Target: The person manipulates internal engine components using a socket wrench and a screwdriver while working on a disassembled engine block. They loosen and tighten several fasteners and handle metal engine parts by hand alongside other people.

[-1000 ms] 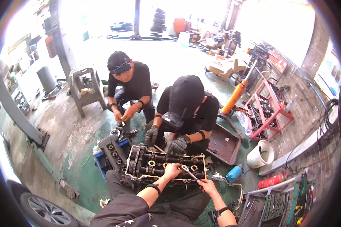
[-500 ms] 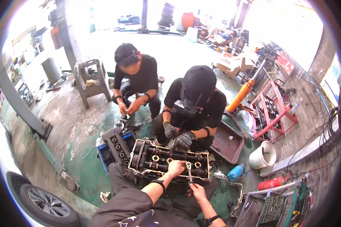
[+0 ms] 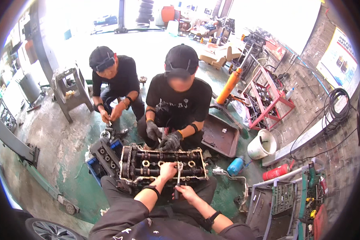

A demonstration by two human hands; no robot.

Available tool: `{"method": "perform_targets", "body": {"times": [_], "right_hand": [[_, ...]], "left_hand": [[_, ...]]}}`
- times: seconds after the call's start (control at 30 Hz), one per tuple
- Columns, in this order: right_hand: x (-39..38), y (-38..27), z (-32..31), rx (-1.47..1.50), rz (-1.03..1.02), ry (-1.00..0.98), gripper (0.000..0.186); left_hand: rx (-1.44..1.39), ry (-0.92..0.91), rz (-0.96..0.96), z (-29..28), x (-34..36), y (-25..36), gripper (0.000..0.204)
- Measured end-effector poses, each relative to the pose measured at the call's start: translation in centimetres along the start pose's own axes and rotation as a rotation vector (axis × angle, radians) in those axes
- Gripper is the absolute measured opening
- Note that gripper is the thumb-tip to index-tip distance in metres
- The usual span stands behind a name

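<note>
An engine cylinder head (image 3: 140, 164) with dark camshafts and a timing chain lies across the lower middle, between my legs. A silver ratchet wrench (image 3: 179, 173) stands out toward me from its right half. My left hand (image 3: 168, 170) is closed at the ratchet's head, over the camshafts. My right hand (image 3: 183, 191) grips the lower end of the handle. Just beyond the engine, a co-worker's grey-gloved hands (image 3: 163, 137) hold something pale, mostly hidden. A dark valve cover (image 3: 100, 152) lies to the left.
Another co-worker (image 3: 115, 86) squats beyond, beside a grey stool (image 3: 65, 89). Right are a drip tray (image 3: 220, 136), white bucket (image 3: 261, 146), red cylinder (image 3: 275, 172), orange jack (image 3: 228, 86) and open toolbox (image 3: 283, 200). A car wheel (image 3: 53, 231) is at lower left.
The ratchet handle has swung from a slant toward the right to nearly straight toward me, with my right hand on it. The gloved co-worker has lifted their head. The view has shifted.
</note>
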State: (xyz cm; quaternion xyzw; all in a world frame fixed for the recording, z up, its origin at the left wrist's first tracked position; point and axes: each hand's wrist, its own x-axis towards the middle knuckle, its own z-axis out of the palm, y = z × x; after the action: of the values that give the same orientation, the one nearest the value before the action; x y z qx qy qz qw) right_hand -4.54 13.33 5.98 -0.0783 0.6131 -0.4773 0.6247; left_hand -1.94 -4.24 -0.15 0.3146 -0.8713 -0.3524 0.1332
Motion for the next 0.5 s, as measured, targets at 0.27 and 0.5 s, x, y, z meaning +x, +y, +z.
{"method": "perform_targets", "body": {"times": [0.27,0.5], "right_hand": [[-2.2,-2.5,-6.9,-0.257,-0.139,0.147,0.026],[-1.4,-4.3,-11.4,-0.215,-0.148,0.255,0.029]], "left_hand": [[-0.011,-0.015,-0.004,-1.2,-0.2,1.5,0.022],[-0.021,-0.004,-0.019,-1.0,-0.4,1.2,0.024]]}}
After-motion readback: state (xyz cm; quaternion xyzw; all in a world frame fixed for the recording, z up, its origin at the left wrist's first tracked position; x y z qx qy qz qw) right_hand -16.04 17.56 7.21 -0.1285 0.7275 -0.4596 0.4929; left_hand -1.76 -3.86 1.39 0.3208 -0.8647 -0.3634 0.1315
